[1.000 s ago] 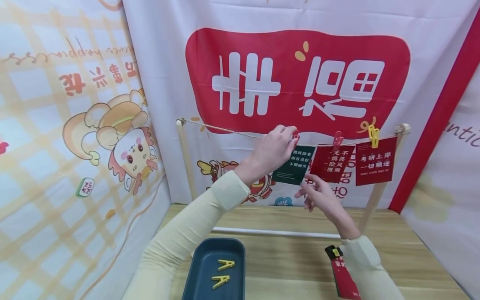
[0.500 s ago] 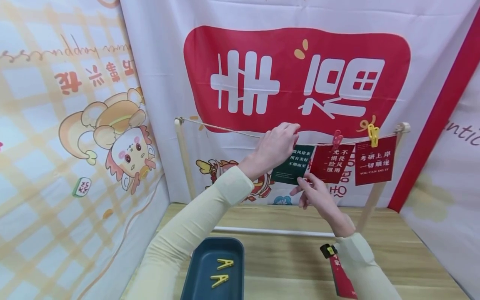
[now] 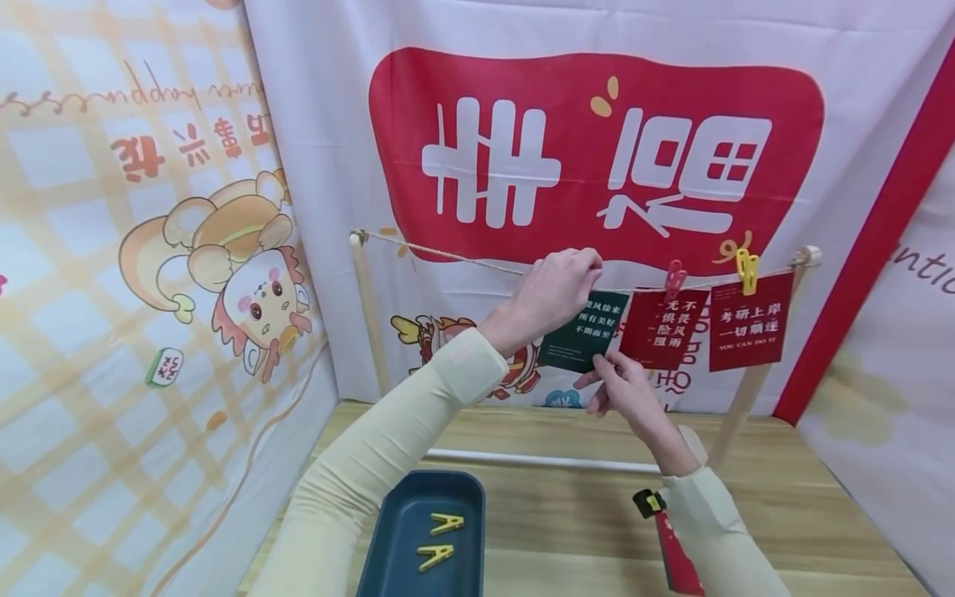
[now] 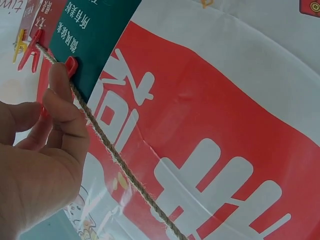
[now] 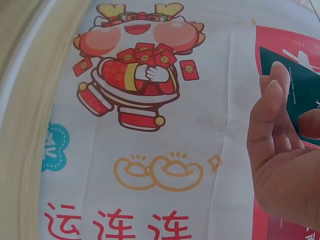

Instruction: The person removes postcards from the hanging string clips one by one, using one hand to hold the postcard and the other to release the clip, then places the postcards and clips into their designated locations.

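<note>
A green card (image 3: pixel 573 355) with white writing hangs at the twine (image 4: pixel 125 171). At its top edge my left hand (image 3: pixel 545 297) pinches a red clothespin (image 4: pixel 72 66), mostly covered by the fingers. Lower down, my right hand (image 3: pixel 634 398) pinches the card's bottom right corner; the right wrist view has the thumb and fingertips against the green card (image 5: pixel 295 92). To the right, a red card (image 3: pixel 643 338) hangs from another red clothespin (image 3: pixel 675 280). Beyond it is a second red card (image 3: pixel 746 356) under a yellow clothespin (image 3: pixel 748 272).
The twine runs between two wooden posts (image 3: pixel 367 319), joined low down by a white bar (image 3: pixel 537 458). A dark blue tray (image 3: pixel 477 531) with two yellow clothespins (image 3: pixel 446 522) stands on the wooden table (image 3: pixel 567 531). Another red card (image 3: pixel 677 560) lies partly under the right sleeve.
My right hand has moved slightly left along the card's bottom edge to its corner. My left hand stays at the clothespin, whose red has gone out of sight in the head view.
</note>
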Demonstrator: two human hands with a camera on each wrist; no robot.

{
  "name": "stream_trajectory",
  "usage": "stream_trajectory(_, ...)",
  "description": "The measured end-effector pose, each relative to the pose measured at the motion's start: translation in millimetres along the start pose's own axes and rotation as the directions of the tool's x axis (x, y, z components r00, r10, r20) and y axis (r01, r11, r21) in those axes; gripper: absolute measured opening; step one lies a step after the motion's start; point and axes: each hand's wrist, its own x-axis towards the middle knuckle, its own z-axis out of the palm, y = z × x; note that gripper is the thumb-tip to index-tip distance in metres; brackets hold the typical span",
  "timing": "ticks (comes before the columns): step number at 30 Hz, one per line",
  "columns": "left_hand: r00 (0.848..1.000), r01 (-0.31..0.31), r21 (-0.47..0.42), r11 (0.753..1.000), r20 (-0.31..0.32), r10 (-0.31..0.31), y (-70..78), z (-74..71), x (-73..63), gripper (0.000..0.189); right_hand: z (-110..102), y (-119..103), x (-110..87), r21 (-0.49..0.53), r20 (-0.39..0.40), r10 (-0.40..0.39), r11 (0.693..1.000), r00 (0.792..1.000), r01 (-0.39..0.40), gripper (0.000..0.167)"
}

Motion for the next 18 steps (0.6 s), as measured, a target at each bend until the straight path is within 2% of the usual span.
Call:
stream_trajectory(3, 1.0, -0.008, 0.003, 1.0, -0.008, 0.008, 2.3, -1.2, 0.2, 0.027, -0.3, -7.0, -3.2, -0.005, 0.009, 0.003, 1.0, 1.0, -0.003, 0.042)
stream_trajectory(12, 1.0, 0.01, -0.049, 0.999, -0.017, -0.011, 9.4, -0.6, 1.7, 0.037, 1.6, 2.9, -0.3, -0.012, 0.009, -0.037, 0.999, 0.999, 0.037, 0.047)
stream_trajectory(18, 0.996, 0.073, -0.064, 0.995, 0.058, -0.07, 11.1, -2.2, 4.4, 0.051, 2.8, 3.3, 0.0, -0.031, 0.015, -0.041, 0.999, 0.999, 0.041, 0.044)
